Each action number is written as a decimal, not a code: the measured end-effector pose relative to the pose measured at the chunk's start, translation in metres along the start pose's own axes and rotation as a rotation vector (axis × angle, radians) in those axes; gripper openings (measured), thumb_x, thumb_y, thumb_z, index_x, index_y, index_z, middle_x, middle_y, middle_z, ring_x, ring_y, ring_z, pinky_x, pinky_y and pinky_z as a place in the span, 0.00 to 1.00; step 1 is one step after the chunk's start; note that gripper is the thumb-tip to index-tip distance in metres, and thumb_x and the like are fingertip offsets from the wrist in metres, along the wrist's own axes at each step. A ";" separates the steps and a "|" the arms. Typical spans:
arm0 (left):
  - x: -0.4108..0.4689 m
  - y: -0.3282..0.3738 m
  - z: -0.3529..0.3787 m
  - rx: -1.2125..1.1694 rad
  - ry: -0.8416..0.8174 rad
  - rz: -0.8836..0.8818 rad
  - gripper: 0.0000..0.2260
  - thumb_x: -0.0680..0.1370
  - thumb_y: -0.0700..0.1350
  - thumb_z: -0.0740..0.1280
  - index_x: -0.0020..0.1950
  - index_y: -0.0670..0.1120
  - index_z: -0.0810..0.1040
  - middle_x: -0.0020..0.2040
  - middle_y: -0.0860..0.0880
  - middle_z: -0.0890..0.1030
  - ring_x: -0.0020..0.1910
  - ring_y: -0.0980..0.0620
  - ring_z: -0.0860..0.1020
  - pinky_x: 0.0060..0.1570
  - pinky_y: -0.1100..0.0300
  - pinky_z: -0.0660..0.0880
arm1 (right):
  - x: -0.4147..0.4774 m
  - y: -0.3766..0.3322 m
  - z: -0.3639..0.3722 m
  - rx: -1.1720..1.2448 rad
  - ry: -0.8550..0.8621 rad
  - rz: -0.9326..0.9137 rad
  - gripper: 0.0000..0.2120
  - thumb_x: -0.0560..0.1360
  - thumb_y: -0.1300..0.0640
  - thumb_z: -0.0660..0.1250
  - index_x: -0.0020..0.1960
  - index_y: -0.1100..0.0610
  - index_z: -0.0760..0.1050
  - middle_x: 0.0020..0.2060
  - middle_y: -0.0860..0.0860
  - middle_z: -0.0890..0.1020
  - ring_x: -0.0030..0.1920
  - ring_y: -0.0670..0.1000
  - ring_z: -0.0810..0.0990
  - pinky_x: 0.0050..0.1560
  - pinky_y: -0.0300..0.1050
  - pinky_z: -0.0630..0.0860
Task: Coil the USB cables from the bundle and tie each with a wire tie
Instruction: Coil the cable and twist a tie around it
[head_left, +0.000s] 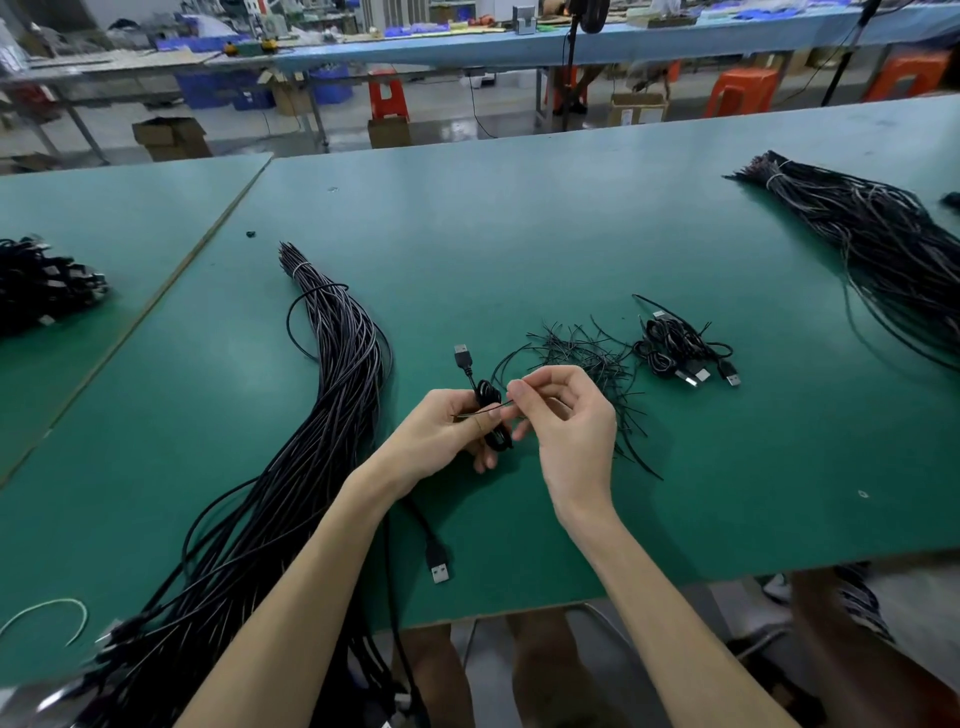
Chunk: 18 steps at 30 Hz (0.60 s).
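Note:
My left hand (441, 431) grips a small coil of black USB cable (491, 415), whose plug (461, 354) sticks up beyond it. A thin black wire tie (483, 412) lies across the coil. My right hand (566, 421) pinches one end of that tie between thumb and forefinger. A long bundle of black USB cables (311, 426) lies on the green table (519, 218) to the left. A loose heap of wire ties (587, 358) sits just beyond my right hand. Several coiled cables (680, 348) lie to its right.
A second big cable bundle (883, 244) lies at the far right. A pile of coiled cables (47, 283) sits at the left edge. One USB plug (439, 566) lies near the table's front edge. A pale wire (57, 608) lies at the near left.

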<state>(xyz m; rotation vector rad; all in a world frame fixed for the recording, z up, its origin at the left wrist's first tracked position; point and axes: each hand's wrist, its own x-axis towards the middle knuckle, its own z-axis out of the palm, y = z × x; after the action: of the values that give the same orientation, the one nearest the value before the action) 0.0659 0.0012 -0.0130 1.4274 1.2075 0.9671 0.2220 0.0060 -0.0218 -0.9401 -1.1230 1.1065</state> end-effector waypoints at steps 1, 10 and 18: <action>0.000 0.000 0.000 0.004 -0.008 -0.002 0.09 0.83 0.43 0.66 0.50 0.36 0.78 0.40 0.40 0.79 0.34 0.43 0.79 0.34 0.59 0.77 | -0.001 -0.001 0.000 -0.013 0.002 -0.013 0.05 0.77 0.63 0.74 0.47 0.58 0.78 0.38 0.55 0.85 0.34 0.55 0.84 0.38 0.43 0.80; 0.001 -0.004 -0.004 -0.047 -0.003 0.007 0.10 0.84 0.41 0.64 0.51 0.34 0.78 0.37 0.39 0.79 0.32 0.44 0.77 0.36 0.59 0.77 | -0.003 -0.002 0.001 -0.028 0.056 -0.062 0.06 0.77 0.67 0.74 0.47 0.59 0.78 0.38 0.53 0.85 0.40 0.53 0.87 0.45 0.39 0.81; 0.002 -0.006 -0.005 -0.077 -0.021 0.025 0.09 0.83 0.45 0.66 0.50 0.41 0.81 0.35 0.41 0.81 0.32 0.45 0.77 0.38 0.59 0.78 | -0.005 -0.002 0.002 -0.124 0.046 -0.095 0.07 0.76 0.66 0.74 0.47 0.56 0.78 0.39 0.49 0.86 0.41 0.50 0.87 0.48 0.44 0.83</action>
<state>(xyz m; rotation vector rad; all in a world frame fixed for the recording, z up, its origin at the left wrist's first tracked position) 0.0598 0.0040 -0.0183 1.3911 1.1278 1.0028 0.2203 0.0004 -0.0208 -0.9934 -1.1973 0.9427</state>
